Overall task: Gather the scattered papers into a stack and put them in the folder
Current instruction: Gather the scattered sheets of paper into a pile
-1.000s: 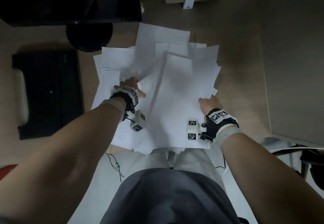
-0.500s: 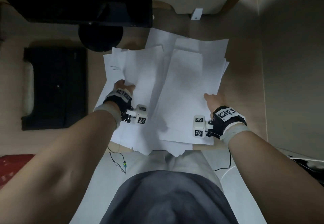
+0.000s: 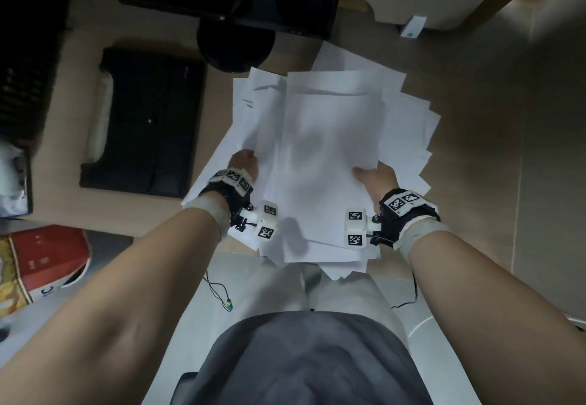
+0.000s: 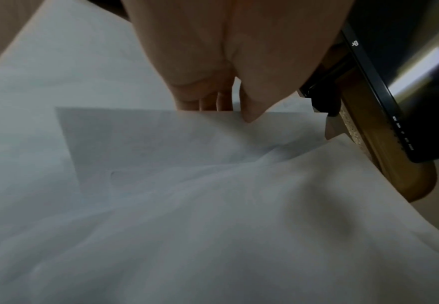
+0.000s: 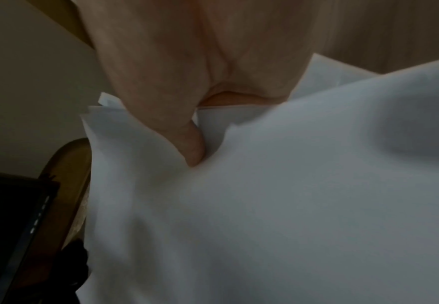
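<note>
Papers (image 3: 329, 163) now form one ragged white pile on the desk (image 3: 475, 151), just in front of the round monitor base (image 3: 236, 45) and to the right of the black folder (image 3: 142, 119). Compared with a second ago the spread has narrowed: the sheets that fanned out toward the folder side have been drawn in, and the top sheets lie closer to square, though corners still stick out on the right and at the near edge, which overhangs the desk toward the lap. Left hand (image 3: 242, 163) has moved in along the pile's left edge; the wrist view shows its thumb (image 4: 252, 107) on top of a sheet and its fingers (image 4: 205, 102) behind the sheet edge, so it is pinching paper. Right hand (image 3: 379, 176) has closed in on the right edge likewise, thumb (image 5: 195, 150) pressed into the top sheets with the other fingers hidden beneath, gripping a thick bundle. Judgement: gathering is mostly done but the stack is not yet squared. The folder lies shut beside the monitor base, untouched, so squaring and insertion remain.
</note>
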